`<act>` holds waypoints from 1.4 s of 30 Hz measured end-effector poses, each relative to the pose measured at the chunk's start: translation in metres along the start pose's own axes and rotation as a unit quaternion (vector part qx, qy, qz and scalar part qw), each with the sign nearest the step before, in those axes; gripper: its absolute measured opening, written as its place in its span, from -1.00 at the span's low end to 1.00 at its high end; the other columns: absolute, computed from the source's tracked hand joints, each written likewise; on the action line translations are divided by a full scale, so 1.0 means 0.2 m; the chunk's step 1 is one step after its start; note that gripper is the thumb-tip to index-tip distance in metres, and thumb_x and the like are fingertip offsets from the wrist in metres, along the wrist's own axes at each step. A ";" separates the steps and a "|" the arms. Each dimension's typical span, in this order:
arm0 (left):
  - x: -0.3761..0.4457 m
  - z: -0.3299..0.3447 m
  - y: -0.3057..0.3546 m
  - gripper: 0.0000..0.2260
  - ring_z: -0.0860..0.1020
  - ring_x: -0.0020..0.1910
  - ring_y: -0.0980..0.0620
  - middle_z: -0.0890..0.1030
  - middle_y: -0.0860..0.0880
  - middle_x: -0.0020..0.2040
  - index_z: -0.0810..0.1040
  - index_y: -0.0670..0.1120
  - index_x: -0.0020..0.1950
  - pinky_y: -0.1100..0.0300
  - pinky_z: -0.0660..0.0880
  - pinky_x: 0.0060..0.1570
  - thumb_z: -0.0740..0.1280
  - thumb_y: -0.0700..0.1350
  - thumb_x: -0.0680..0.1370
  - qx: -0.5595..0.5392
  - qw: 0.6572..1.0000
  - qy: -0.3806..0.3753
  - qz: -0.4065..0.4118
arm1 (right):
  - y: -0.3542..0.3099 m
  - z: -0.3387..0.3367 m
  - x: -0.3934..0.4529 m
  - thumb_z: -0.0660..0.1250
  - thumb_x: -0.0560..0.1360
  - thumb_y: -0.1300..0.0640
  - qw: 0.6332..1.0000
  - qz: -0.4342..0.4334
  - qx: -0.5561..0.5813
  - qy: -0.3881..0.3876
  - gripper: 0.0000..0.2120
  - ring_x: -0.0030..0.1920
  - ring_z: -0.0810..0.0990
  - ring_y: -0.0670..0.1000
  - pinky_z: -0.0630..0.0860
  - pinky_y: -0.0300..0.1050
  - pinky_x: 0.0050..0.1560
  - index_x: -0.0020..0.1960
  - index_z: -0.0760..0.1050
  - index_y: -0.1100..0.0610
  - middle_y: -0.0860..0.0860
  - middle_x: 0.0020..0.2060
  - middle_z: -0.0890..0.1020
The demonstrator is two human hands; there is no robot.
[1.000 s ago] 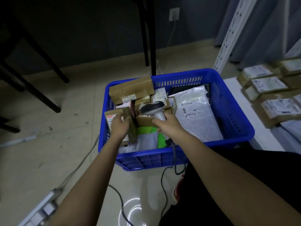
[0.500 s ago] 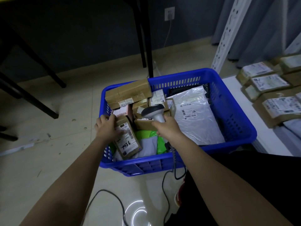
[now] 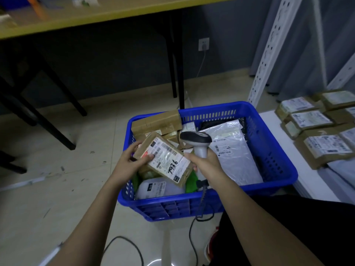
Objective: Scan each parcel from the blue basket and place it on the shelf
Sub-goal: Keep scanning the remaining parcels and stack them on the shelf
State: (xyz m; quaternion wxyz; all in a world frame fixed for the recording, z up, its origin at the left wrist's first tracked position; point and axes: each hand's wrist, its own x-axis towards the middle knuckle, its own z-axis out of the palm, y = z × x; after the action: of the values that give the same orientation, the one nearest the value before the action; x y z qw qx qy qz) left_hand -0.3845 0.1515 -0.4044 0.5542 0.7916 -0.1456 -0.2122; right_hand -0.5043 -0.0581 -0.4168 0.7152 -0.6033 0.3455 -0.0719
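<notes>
The blue basket point(image 3: 274, 150) stands on the floor, filled with cardboard boxes and plastic mailers. My left hand point(image 3: 130, 160) grips a small brown parcel point(image 3: 165, 158) by its left end, label up with "7936" written on it, held above the basket's left side. My right hand point(image 3: 206, 166) grips the grey barcode scanner point(image 3: 196, 140) by its handle just right of the parcel, the scanner head above the parcel's upper right edge. The white shelf point(image 3: 284, 146) lies low at the right and bears several labelled parcels point(image 3: 324, 146).
A large white mailer point(image 3: 230, 150) fills the basket's right half. A yellow-topped table point(image 3: 107, 14) with black legs stands behind. The scanner cable point(image 3: 192, 233) trails over the floor. A white slotted shelf post point(image 3: 269, 48) rises at the right; a wall socket point(image 3: 204, 44) is behind.
My left hand has lifted the parcel out of the basket and turned its label face up beside the scanner. The view has tilted up, showing the table top.
</notes>
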 end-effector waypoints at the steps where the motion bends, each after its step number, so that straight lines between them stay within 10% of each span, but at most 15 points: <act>1: -0.02 0.02 0.03 -0.50 0.62 0.04 0.02 0.57 -0.02 0.17 0.40 0.16 0.34 0.22 0.60 -0.18 0.45 0.02 0.43 -0.034 0.999 0.004 -0.009 | -0.01 -0.01 -0.01 0.50 0.41 0.12 1.000 -0.007 0.008 0.000 -0.61 -0.14 0.60 0.00 0.47 -0.21 -0.30 0.17 0.48 0.17 0.07 -0.08 0.62; 6: -0.08 0.17 0.06 -0.41 0.64 0.01 -0.02 0.56 -0.07 0.17 0.26 0.09 0.44 0.10 0.63 -0.12 0.42 0.02 0.47 -0.126 0.990 0.032 -0.057 | 0.01 -0.04 -0.03 0.53 0.38 0.06 0.999 0.018 -0.003 -0.045 -0.60 -0.03 0.65 0.08 0.60 0.00 -0.02 0.13 0.51 0.19 0.15 0.00 0.65; 10: -0.09 0.29 0.08 -0.45 0.66 -0.03 -0.06 0.63 -0.11 0.08 0.34 -0.07 0.38 -0.06 0.59 0.03 0.35 0.16 0.48 -0.188 0.971 0.102 -0.106 | 0.00 -0.02 -0.07 0.58 0.11 -0.29 0.997 0.010 0.023 -0.075 -0.13 0.13 0.61 0.04 0.55 0.06 0.16 0.30 0.46 0.06 0.02 0.12 0.64; 15: -0.12 0.36 0.10 -0.42 0.63 0.10 -0.10 0.62 -0.11 0.18 0.30 0.00 0.42 -0.02 0.61 -0.06 0.21 0.28 0.50 -0.257 0.958 -0.032 -0.120 | -0.03 -0.04 -0.08 0.53 0.34 -0.08 0.998 -0.014 0.016 -0.061 -0.40 0.13 0.59 0.04 0.56 0.01 0.09 0.29 0.42 0.04 0.01 0.11 0.63; 18: -0.12 0.32 0.06 -0.31 0.57 0.18 -0.21 0.55 -0.18 0.27 0.23 -0.01 0.46 -0.05 0.60 -0.13 0.42 -0.14 0.38 -0.318 0.931 -0.104 -0.144 | -0.04 -0.05 -0.08 0.51 0.35 -0.12 0.999 -0.017 0.012 -0.047 -0.40 0.13 0.59 0.05 0.53 0.12 0.20 0.29 0.42 0.06 0.00 0.10 0.63; 27: -0.15 0.19 0.09 -0.08 0.59 0.18 -0.15 0.59 -0.09 0.21 0.08 0.24 0.48 -0.19 0.54 0.08 0.49 -0.25 0.30 -0.178 0.962 -0.183 -0.098 | -0.04 -0.05 -0.08 0.48 0.34 -0.17 0.997 -0.032 0.034 -0.057 -0.35 0.17 0.59 0.03 0.49 0.13 0.27 0.33 0.41 0.04 -0.01 0.14 0.64; 42: 0.01 0.18 -0.06 -0.32 0.61 0.11 -0.06 0.60 -0.03 0.15 0.31 0.07 0.35 -0.07 0.61 -0.01 0.47 -0.38 0.36 -0.107 0.991 -0.009 -0.075 | -0.07 -0.08 -0.09 0.48 0.42 0.09 0.994 -0.022 -0.074 -0.071 -0.75 -0.33 0.53 0.02 0.46 -0.08 -0.27 0.03 0.55 0.17 0.08 -0.31 0.61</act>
State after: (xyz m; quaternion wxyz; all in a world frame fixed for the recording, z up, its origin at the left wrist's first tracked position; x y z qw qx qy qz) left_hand -0.4004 0.1251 -0.4262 0.6168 0.7347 -0.0675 -0.2742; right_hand -0.5226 -0.0647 -0.3973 0.6895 -0.6657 0.2847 -0.0185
